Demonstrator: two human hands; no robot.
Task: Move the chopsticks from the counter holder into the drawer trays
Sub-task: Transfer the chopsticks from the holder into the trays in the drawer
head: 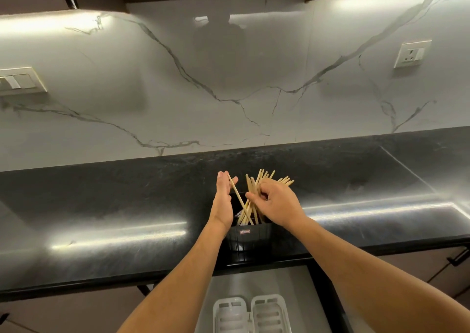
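Head view gives me a glossy black stone table (114,205), with two white slotted trays (250,315) in the open drawer nearest me. A dark ribbed holder (248,238) carries pale wooden chopsticks (251,208). My right hand (276,201) is curled round the bundle; my left hand (223,198), open-palmed, touches one stick.

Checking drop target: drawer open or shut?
Open. The drawer is pulled out below the counter, with two white trays visible inside.

red-and-white label on holder (245,231), print too small to read
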